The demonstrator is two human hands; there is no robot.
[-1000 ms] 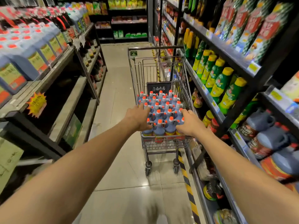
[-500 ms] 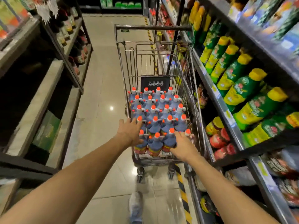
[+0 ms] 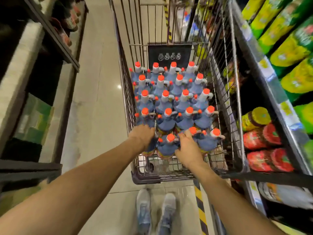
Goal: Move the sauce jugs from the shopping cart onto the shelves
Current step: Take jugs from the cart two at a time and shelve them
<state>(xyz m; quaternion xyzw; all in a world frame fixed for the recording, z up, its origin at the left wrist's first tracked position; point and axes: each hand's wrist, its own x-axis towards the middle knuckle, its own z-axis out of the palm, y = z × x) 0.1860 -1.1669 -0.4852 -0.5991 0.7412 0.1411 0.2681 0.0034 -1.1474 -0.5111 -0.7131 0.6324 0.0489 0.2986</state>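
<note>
Change: since the earlier frame the view has closed in and tipped down over the shopping cart (image 3: 147, 177), both hands have sunk lower into its nearest row, and two grey shoes (image 3: 166, 209) now show on the floor below.
Sauce jugs (image 3: 166, 123): blue, orange-capped, standing upright in tight rows inside the cart basket, none on a shelf.
Left hand (image 3: 141, 136): over the top of the front-left jug (image 3: 149, 147), fingers curled down around it so that its cap is hidden.
Right hand (image 3: 188, 150): lying on the shoulder of the third front jug (image 3: 193, 130), fingers reaching toward its neck. Whether they close round it cannot be told.
Jug labels: a red and yellow band low on each body, too blurred to read.
Cart placard (image 3: 169, 54): black panel at the basket's far end with four round white symbols. No words can be read on it.
Right shelves (image 3: 264, 78): just beside the cart, holding green bottles (image 3: 288, 51) with yellow caps above and red jars (image 3: 260, 138) below. Brand print and the price strips are smeared and unreadable.
Left shelves (image 3: 18, 68): pale boards across the aisle, with a green carton (image 3: 33, 119) low down whose print is unreadable.
Floor: a yellow and black striped line (image 3: 201, 209) runs along the right shelf base.
</note>
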